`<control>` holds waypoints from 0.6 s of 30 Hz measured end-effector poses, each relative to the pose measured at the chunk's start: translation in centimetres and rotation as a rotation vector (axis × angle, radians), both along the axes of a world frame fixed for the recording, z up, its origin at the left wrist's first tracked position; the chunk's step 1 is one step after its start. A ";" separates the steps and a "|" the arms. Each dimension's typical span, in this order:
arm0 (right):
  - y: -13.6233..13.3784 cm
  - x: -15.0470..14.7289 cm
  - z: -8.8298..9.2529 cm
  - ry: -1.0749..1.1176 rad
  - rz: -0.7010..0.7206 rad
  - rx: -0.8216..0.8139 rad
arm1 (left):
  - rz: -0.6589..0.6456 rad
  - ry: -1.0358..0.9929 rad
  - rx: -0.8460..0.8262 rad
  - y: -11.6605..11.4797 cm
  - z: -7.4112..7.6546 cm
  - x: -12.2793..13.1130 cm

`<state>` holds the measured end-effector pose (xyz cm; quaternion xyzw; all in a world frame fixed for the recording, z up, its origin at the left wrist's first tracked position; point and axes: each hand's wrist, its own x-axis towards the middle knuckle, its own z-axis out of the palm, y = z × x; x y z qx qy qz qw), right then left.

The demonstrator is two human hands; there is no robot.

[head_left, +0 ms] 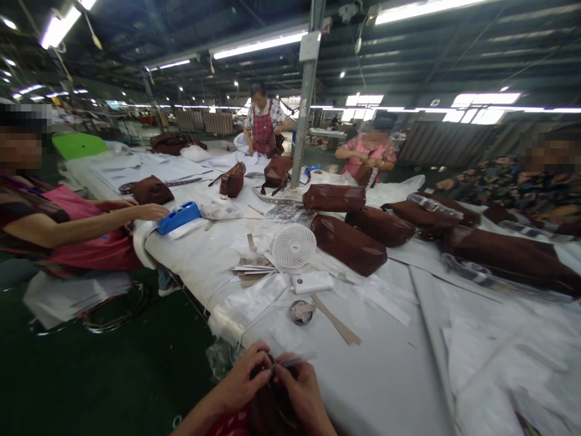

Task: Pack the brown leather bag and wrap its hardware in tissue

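Note:
At the bottom edge of the head view my left hand and my right hand are pinched close together over a dark brown bag that lies in my lap, at the near edge of the white table. The fingers of both hands are closed on a small part at the top of the bag, near a thin clear strip. What exactly the fingertips pinch is too small to make out.
On the table lie a small white fan, a white power bank, a round tin, paper strips and several brown bags. A person at the left reaches to a blue tool. Other people work at the far side and right. A pole stands mid-table.

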<state>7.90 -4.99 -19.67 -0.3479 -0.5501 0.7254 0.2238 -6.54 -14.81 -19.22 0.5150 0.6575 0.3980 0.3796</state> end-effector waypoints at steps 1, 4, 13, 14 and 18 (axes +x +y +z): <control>0.0 0.0 -0.1 0.008 -0.002 -0.019 | -0.020 -0.026 0.010 0.0 0.2 0.0; -0.2 0.2 -0.6 0.040 -0.009 -0.080 | -0.010 -0.068 0.040 0.1 0.4 0.4; 1.8 2.7 0.6 0.127 -0.290 -0.212 | 0.211 0.016 0.009 -0.6 -1.2 2.0; 2.6 3.8 1.1 0.111 -0.350 -0.175 | 0.218 0.034 -0.001 -0.8 -1.5 2.0; 6.1 12.0 3.3 -0.175 -0.589 0.214 | 0.222 0.130 0.003 -1.6 -3.0 2.2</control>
